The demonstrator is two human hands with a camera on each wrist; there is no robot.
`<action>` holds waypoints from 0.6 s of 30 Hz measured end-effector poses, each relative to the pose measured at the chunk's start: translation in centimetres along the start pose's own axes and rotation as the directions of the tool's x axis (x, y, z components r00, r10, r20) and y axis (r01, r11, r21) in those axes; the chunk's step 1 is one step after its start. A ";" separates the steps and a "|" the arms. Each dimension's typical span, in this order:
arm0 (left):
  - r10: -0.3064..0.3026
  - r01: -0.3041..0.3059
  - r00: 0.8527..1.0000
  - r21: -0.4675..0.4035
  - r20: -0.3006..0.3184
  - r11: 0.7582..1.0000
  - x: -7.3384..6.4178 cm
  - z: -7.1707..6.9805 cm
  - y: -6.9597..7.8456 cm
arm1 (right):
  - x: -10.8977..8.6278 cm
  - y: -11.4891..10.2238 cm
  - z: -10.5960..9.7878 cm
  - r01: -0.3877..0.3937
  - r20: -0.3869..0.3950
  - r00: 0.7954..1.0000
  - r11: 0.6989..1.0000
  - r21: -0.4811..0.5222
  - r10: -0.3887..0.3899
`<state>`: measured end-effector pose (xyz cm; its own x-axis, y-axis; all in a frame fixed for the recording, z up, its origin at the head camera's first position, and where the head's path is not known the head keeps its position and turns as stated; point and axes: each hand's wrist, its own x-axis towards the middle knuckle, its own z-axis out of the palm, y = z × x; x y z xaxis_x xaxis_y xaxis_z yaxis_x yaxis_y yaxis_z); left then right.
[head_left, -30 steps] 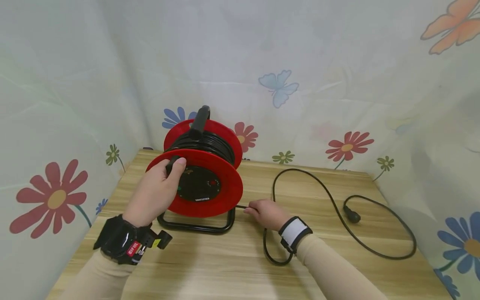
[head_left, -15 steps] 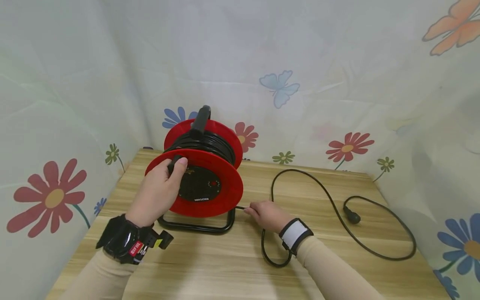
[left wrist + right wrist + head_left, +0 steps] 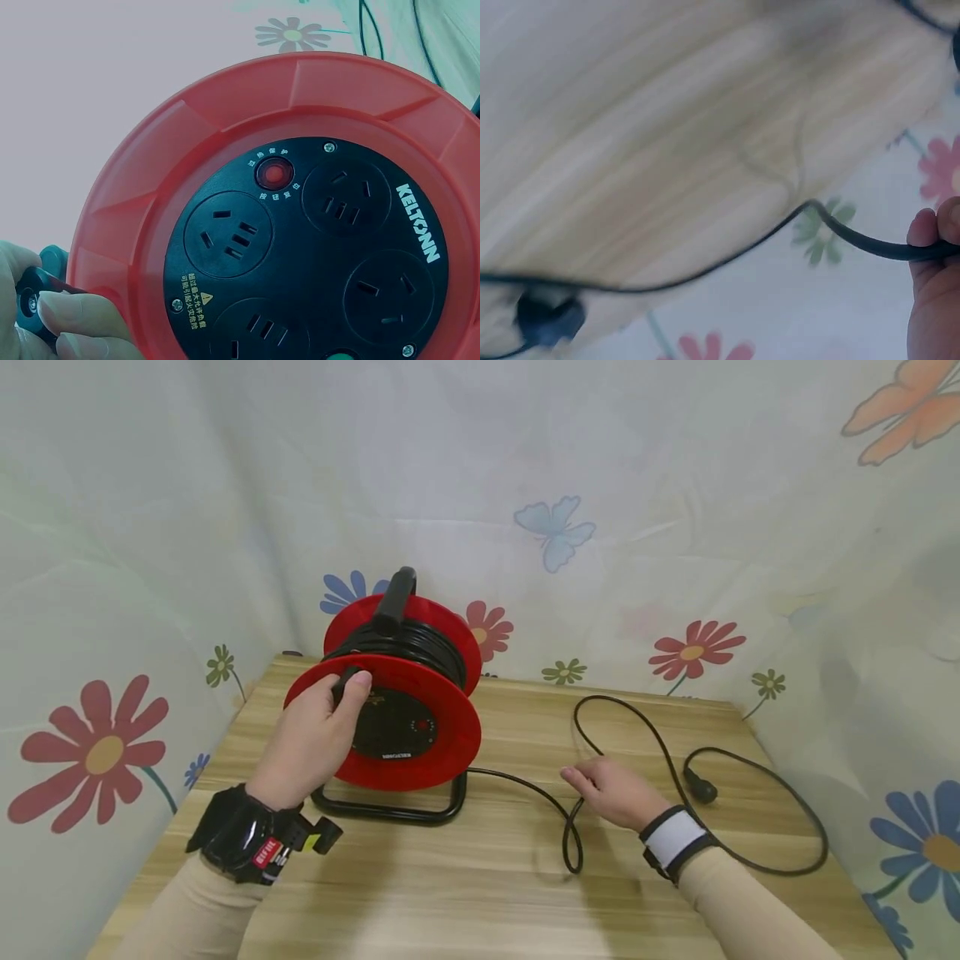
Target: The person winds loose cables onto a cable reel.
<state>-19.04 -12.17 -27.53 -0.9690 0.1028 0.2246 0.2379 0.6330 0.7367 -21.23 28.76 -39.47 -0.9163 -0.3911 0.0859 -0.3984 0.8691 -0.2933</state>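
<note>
A red cable reel with black cable wound round its drum stands on a black tubular frame at the left of the table. My left hand grips the black knob on the reel's front disc, thumb over it in the left wrist view. From the reel's lower right runs the loose black cable, which makes a small loop below my right hand. In the right wrist view, the fingers of that hand pinch the cable. Sockets and a red button show on the reel's face.
The cable curves on across the wooden table to a black plug at the right. A black carrying handle tops the reel. A flower-printed curtain encloses the table at the back and sides.
My right hand has moved right, away from the reel, and more cable now lies between them. The cable's loop has narrowed and shifted right. The left hand stays on the knob.
</note>
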 end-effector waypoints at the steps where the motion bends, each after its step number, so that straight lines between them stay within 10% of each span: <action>1: 0.000 0.000 1.000 0.002 0.001 1.000 0.0 0.0 0.1 | -0.7 0.5 -0.7 0.005 -0.020 1.000 1.000 -0.005 -0.005; 12: -0.015 0.015 1.000 0.017 0.008 1.000 -0.3 -0.2 0.8 | -6.0 5.6 -4.5 0.045 -0.093 0.993 0.955 -0.295 -0.075; 18: -0.013 0.013 1.000 0.033 0.014 0.999 -0.3 0.3 1.3 | -7.4 7.3 -2.5 0.196 -0.018 0.969 0.805 -0.560 -0.248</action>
<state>-18.46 -11.17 -26.82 -0.9728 0.1050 0.2064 0.2235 0.6590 0.7182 -17.50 38.80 -39.84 -0.7894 -0.5888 0.1735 -0.5224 0.7928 0.3140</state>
